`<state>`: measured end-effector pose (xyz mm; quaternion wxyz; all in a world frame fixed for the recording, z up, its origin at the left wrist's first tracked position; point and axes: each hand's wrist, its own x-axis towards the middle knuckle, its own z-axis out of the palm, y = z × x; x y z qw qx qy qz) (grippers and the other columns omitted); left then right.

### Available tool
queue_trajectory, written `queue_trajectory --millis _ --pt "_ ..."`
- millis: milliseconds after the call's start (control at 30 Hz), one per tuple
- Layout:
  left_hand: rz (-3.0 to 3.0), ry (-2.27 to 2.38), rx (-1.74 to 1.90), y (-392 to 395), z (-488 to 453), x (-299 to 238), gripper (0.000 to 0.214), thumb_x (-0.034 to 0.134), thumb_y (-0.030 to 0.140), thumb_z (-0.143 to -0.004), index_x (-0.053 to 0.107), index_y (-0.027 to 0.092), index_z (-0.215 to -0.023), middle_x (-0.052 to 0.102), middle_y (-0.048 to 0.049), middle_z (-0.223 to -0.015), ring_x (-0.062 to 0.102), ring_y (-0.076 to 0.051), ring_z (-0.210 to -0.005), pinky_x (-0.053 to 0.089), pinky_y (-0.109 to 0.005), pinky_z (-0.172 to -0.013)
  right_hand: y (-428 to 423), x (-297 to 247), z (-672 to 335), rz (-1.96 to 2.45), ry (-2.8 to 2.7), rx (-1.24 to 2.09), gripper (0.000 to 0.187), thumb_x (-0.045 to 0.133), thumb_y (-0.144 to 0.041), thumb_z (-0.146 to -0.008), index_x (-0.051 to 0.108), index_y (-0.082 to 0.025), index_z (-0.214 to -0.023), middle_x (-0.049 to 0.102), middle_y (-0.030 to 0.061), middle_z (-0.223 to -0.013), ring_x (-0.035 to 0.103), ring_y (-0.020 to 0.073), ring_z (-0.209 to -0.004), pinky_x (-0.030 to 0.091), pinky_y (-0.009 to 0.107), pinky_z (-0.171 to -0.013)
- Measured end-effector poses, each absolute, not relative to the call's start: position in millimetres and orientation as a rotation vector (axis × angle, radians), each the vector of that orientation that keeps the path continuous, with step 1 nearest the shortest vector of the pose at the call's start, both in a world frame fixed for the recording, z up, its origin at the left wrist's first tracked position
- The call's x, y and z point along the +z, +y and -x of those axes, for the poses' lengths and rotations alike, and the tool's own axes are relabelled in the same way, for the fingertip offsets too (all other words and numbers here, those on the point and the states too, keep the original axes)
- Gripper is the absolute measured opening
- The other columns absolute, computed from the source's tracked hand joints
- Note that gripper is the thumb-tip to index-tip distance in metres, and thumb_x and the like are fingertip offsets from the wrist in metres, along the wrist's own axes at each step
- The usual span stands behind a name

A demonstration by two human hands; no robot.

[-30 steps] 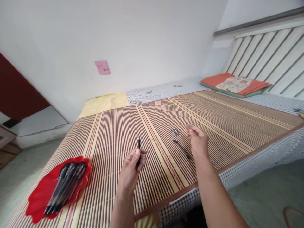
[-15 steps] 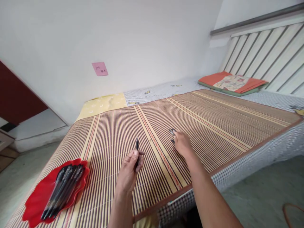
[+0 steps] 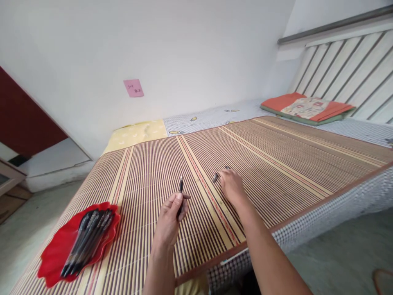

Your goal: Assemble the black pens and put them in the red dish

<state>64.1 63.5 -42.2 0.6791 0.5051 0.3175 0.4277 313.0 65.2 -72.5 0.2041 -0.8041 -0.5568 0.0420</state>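
Observation:
My left hand (image 3: 172, 208) is closed round a black pen (image 3: 181, 185), held upright with its pointed metallic end up and no cap on that end. To the right, my right hand (image 3: 231, 183) reaches down to the mat, fingers bent together. A small dark pen cap (image 3: 215, 177) shows at its fingertips and appears pinched there. Another small dark piece (image 3: 227, 167), likely also a cap, lies just behind the fingers, partly hidden. At the left, a red scalloped dish (image 3: 50, 260) holds several black pens (image 3: 87, 241) in a bundle.
A striped bamboo mat (image 3: 147, 176) covers the bed, over a checked sheet (image 3: 307, 223). A folded orange and green cloth (image 3: 333, 108) lies at the far right by a white slatted headboard (image 3: 346, 67). A pink note (image 3: 134, 88) is stuck on the wall.
My right hand has shifted slightly left over the small caps, and one now shows left of its fingertips. My left hand keeps the pen upright. The view has turned slightly.

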Motion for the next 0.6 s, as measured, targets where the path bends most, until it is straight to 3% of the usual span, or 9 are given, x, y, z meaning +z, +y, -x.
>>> queue_trajectory --millis 133,267,433,600 --pt "-1.142 0.697 0.983 64.7 -65.9 -44.4 0.043 0.07 0.057 -0.092 0.072 0.014 -0.09 0.049 0.0046 -0.06 0.031 -0.007 -0.05 0.023 -0.026 -0.054 72.2 -80.9 -288.0 2.203 -1.693 0.202 0.031 0.049 -0.015 -0.1 0.074 -0.011 -0.118 0.063 0.0212 -0.142 0.055 0.033 -0.132 0.04 0.043 -0.108" --pt "-1.144 0.699 0.992 66.1 -64.8 -48.2 0.041 0.069 0.055 -0.093 0.072 0.014 -0.091 0.051 0.0039 -0.062 0.032 -0.007 -0.051 0.024 -0.026 -0.053 73.0 -81.6 -270.5 2.139 -1.767 0.284 0.022 0.054 -0.006 -0.093 0.075 -0.011 -0.088 0.073 0.0167 -0.112 0.067 0.0224 -0.097 0.044 0.03 -0.083" --pt "-1.177 0.709 0.993 66.5 -63.5 -50.8 0.038 0.066 0.053 -0.096 0.072 0.015 -0.094 0.055 0.0022 -0.064 0.033 -0.008 -0.051 0.025 -0.026 -0.053 65.2 -79.4 -264.3 2.076 -1.686 0.349 0.021 0.058 -0.004 -0.087 0.073 -0.015 -0.097 0.073 0.0139 -0.104 0.067 0.022 -0.095 0.042 0.028 -0.077" --pt "-1.23 0.738 0.985 65.5 -66.1 -47.8 0.045 0.065 0.059 -0.093 0.072 0.014 -0.093 0.057 0.0012 -0.063 0.032 -0.008 -0.049 0.023 -0.027 -0.053 56.9 -70.5 -269.5 1.954 -1.565 0.447 0.015 0.063 -0.008 -0.083 0.074 -0.015 -0.091 0.075 0.0142 -0.1 0.069 0.0235 -0.094 0.048 0.03 -0.08"
